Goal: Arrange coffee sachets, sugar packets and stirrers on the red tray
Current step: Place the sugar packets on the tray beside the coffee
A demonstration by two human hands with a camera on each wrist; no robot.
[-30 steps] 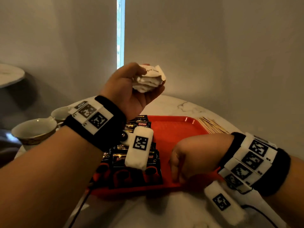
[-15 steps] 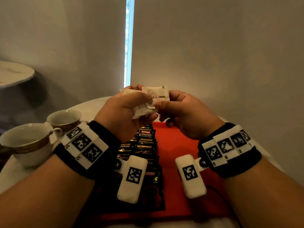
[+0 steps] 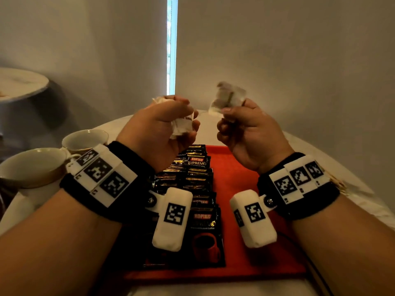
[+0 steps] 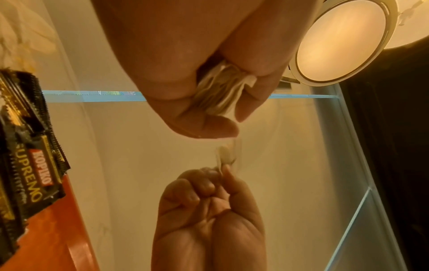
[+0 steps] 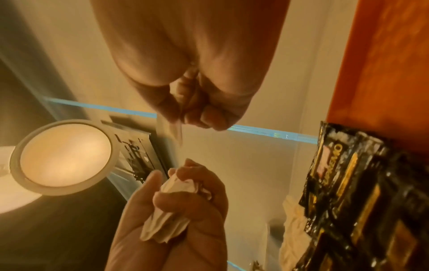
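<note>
1. Right now both hands are up in the air above the red tray [image 3: 241,178].
2. The left hand [image 3: 158,133] has its fingers curled tight around a bunch of white sugar packets [image 3: 183,124].
3. The right hand [image 3: 250,133] pinches one sugar packet [image 3: 227,98] between thumb and fingertip. It sticks up above the hand. It looks blurry, so I cannot tell which way its long side points.
4. The two hands are near each other but not touching.
5. Black coffee sachets [image 3: 198,165] lie in a long row on the tray, right under the left hand and running back toward the wrists.
6. The bare red part of the tray is straight below the right hand. I think that hand is closer to the free spot, so the single packet should go down there, next to the coffee row.
7. Some stirrers [image 3: 339,184] lie off the tray, just past the right wrist.
8. Two cups [image 3: 32,165] sit beside the left wrist.
</note>
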